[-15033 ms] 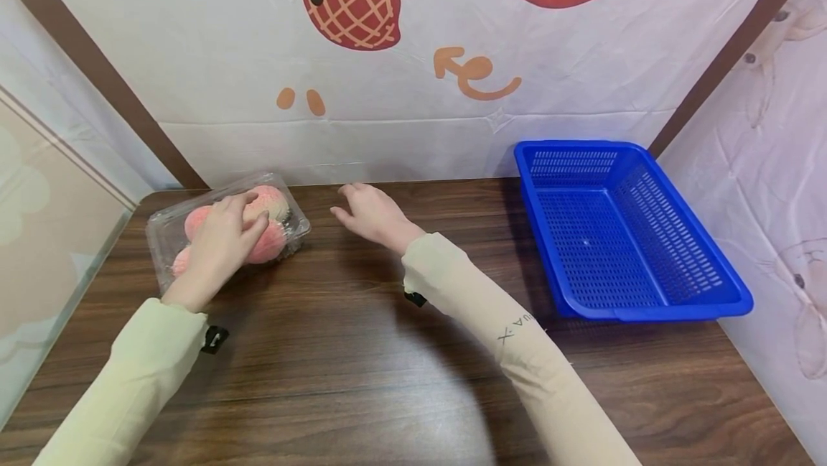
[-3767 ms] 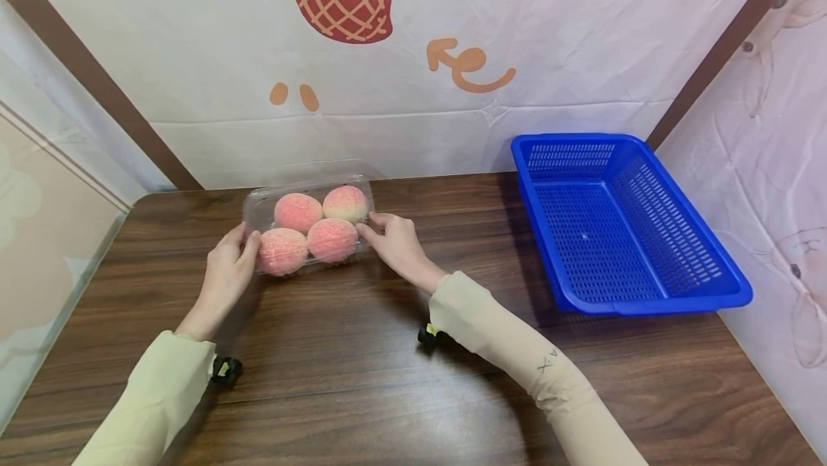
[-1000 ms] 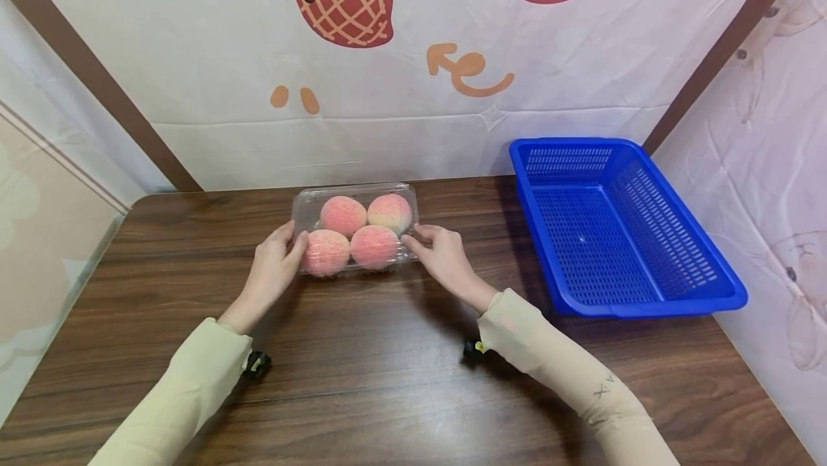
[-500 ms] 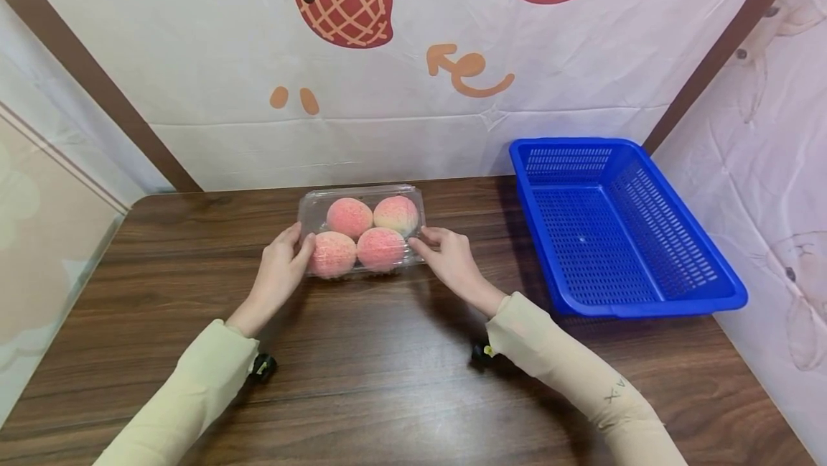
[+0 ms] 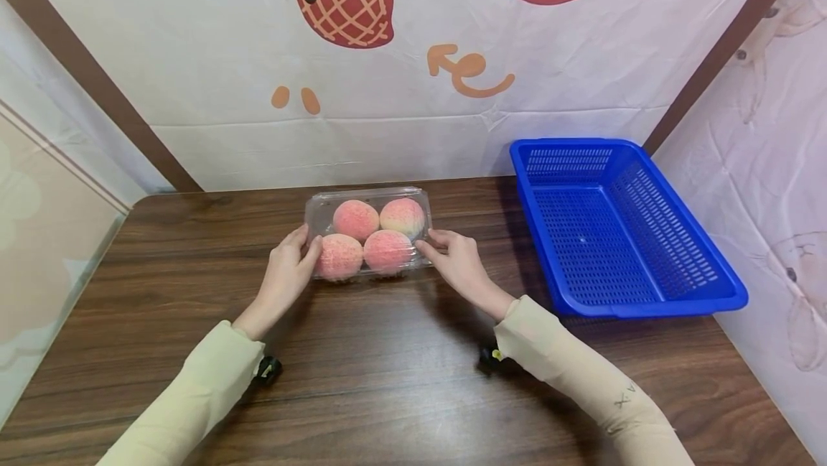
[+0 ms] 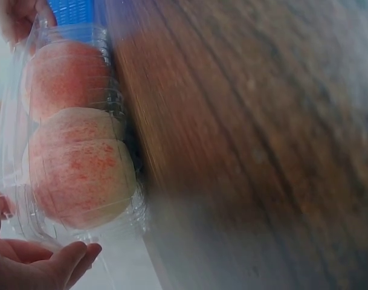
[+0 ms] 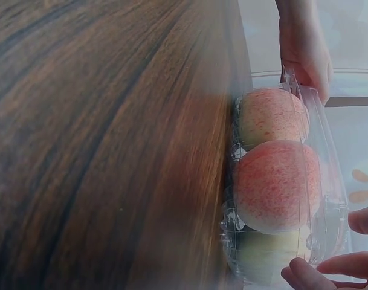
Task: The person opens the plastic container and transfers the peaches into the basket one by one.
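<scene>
A clear plastic fruit box [image 5: 318, 209] with several pink-and-yellow peaches [image 5: 339, 256] inside is near the back edge of the wooden table, left of the blue basket. My left hand [image 5: 284, 272] grips its left end, thumb toward the front corner. At the opposite end, my right hand [image 5: 464, 265] pinches the box's side between thumb and fingers. In the left wrist view the ridged box wall runs beside the peaches [image 6: 81, 175]. The right wrist view shows fingertips [image 7: 307, 275] at the near end. I cannot tell whether the box touches the table.
A blue perforated plastic basket [image 5: 536, 225] stands on the right of the wooden table [image 5: 381, 394], with nothing in it. Behind the table hangs a printed white cloth [image 5: 413, 143], and more cloth [image 5: 769, 186] hangs at the right side.
From the far left, where my left hand lay over the peaches and my right held nothing, the box has moved right and straightened. Both hands now hold it; it shifted slightly right this last second.
</scene>
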The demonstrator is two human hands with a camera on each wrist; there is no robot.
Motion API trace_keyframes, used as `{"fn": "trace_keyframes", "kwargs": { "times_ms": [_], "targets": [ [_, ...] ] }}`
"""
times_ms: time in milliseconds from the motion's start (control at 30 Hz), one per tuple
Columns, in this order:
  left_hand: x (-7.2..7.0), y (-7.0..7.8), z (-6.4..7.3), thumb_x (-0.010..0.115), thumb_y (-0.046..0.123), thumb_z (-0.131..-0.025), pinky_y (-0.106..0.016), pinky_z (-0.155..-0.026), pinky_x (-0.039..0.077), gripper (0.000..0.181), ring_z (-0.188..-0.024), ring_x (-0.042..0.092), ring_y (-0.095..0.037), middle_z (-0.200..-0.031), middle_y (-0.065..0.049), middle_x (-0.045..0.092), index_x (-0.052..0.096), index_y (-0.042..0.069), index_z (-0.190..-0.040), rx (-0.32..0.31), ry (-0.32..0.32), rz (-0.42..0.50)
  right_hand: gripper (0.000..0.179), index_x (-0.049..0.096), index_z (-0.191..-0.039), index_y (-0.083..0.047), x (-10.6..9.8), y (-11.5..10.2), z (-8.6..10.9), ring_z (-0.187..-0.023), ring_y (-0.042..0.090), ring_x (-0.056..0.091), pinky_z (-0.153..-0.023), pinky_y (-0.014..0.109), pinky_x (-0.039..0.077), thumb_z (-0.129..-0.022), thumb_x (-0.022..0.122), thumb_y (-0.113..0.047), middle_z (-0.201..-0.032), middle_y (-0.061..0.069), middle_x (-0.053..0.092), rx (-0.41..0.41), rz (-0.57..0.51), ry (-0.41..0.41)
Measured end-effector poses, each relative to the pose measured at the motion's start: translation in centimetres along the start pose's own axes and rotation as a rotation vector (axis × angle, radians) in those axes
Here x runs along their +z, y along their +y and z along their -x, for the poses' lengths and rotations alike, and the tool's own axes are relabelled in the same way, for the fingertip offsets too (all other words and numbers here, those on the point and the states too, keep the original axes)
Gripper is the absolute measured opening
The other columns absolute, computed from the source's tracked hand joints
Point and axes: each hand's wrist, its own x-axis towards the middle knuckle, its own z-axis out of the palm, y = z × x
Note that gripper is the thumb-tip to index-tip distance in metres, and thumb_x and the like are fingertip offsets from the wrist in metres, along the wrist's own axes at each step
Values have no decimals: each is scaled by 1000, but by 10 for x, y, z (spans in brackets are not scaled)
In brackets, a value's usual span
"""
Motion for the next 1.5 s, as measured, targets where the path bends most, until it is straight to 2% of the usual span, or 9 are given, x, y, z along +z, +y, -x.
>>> {"fn": "trace_keyframes", "kwargs": {
  "times_ms": [300,900,1233,1500],
  "targets": [
    [4,3,2,43,24,-95,-53,-96,36,50,-118,42,-42,-127,-34,43,45,-19,-121,19,20,1,46,59,-116,5,-5,1,4,-91,23,64,-76,30,53,-86,62,-30,-119,18,58,2,-4,9],
    [10,12,6,44,22,-94,-51,-99,34,50,-119,42,-42,-127,-34,44,44,-19,-122,17,22,5,46,59,-116,4,-14,3,12,-94,23,63,-77,31,52,-87,62,-31,-120,18,57,14,0,11],
    [13,17,8,45,23,-95,-51,-98,35,49,-119,42,-40,-126,-34,44,46,-19,-120,17,17,8,43,62,-113,4,-18,7,17,-96,24,62,-80,36,51,-86,63,-30,-115,19,60,-36,52,48],
    [13,20,11,44,24,-95,-50,-99,34,51,-121,40,-39,-128,-33,44,43,-19,-123,2,4,5,43,61,-114,3,-20,8,20,-97,25,62,-81,37,51,-86,62,-30,-116,18,60,-14,63,36]
  ]
}}
